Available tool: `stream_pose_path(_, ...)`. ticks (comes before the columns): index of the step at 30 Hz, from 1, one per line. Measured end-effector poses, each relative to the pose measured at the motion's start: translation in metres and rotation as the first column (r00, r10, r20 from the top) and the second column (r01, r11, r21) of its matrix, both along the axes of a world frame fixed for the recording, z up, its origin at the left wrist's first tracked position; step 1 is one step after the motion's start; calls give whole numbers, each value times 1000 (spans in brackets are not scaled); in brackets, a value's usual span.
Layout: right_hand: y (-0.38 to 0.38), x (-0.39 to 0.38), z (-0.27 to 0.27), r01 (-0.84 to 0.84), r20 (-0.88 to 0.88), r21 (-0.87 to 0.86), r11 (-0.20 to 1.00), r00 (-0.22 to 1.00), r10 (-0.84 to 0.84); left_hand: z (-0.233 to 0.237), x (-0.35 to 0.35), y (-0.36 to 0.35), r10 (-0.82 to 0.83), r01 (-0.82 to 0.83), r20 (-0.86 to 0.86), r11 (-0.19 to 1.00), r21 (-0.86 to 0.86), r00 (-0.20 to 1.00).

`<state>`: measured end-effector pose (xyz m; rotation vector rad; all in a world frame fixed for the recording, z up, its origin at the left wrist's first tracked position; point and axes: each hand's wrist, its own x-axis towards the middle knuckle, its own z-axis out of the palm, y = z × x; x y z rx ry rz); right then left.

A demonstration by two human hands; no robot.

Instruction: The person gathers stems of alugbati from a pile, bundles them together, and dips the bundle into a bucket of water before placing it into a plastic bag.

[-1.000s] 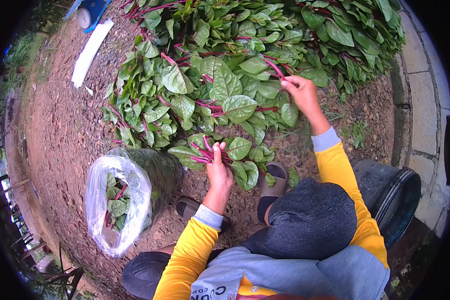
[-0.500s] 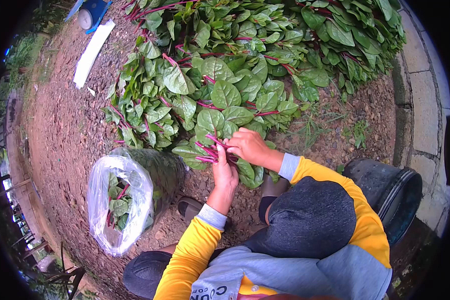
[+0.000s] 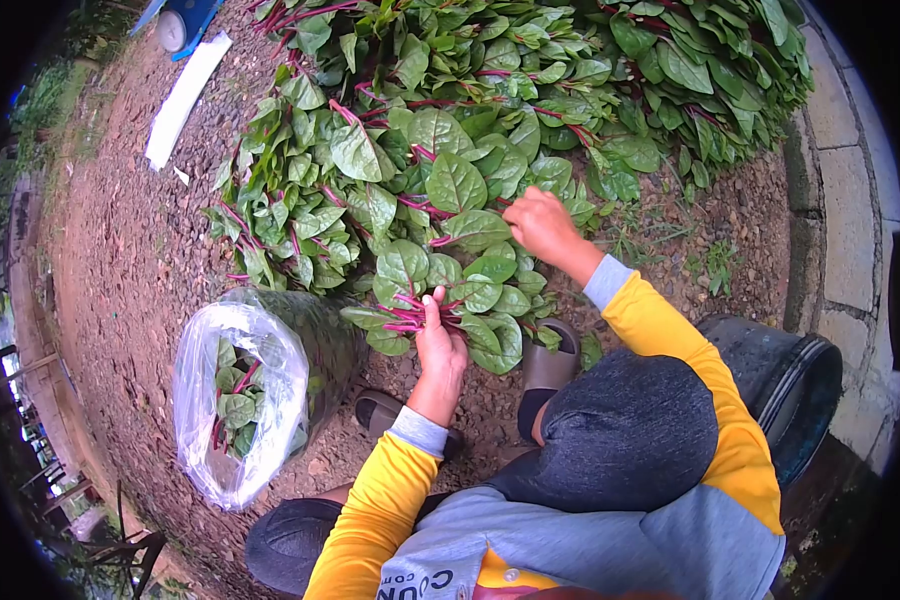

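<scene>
My left hand is closed around a bunch of Malabar spinach, with its cut magenta stems pointing left past my thumb and its green leaves fanned out to the right. Farther up, my right hand reaches to the near edge of a big heap of the same leafy stems. Its fingers are pinched at a magenta stem there, partly hidden by the hand itself.
A clear plastic bag with leafy stems inside lies open at the left. To the right is a dark bucket on its side, near a concrete curb. A white strip and a blue scale lie upper left.
My right hand has left the bunch and moved up and right to the heap. My left hand stays nearly in place, still gripping the bunch.
</scene>
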<state>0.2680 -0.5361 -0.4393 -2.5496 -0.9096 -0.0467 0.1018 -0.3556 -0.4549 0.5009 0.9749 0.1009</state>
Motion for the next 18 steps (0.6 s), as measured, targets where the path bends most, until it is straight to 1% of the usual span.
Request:
stream_pose_path(3, 6, -6, -5, -60, 100, -134, 989, 992, 74, 0, 0, 6, 8, -8, 2, 1000, 4, 1000)
stream_pose_path(6, 7, -10, -11, -59, 100, -230, 971, 991, 84, 1, 2, 6, 8, -8, -13, 999, 47, 1000)
stream_pose_path(9, 7, -14, -4, -16, 22, -206, 978, 1000, 21, 10, 5, 1, 9, -7, -34, 998, 68, 999)
stream_pose_path(12, 5, -17, 18, 41, -97, -50, 998, 994, -46, 7, 5, 2, -10, 11, -19, 998, 66, 1000)
stream_pose_path(15, -2, -11, 53, 153, -388, 53, 987, 914, -121, 10, 5, 0, -33, 31, 14, 995, 92, 999)
stream_pose_path(16, -6, -9, 45, 198, -560, 239, 951, 828, -32, 12, 6, -1, -31, 29, 13, 995, 90, 999)
stream_pose_path(17, -13, -5, 31, 273, -691, 402, 874, 717, 94, 14, 6, -2, -29, 28, 12, 996, 89, 999)
stream_pose_path(18, -17, -2, 30, 371, -768, 530, 763, 591, 247, 14, 6, -2, -27, 26, 12, 996, 88, 1000)
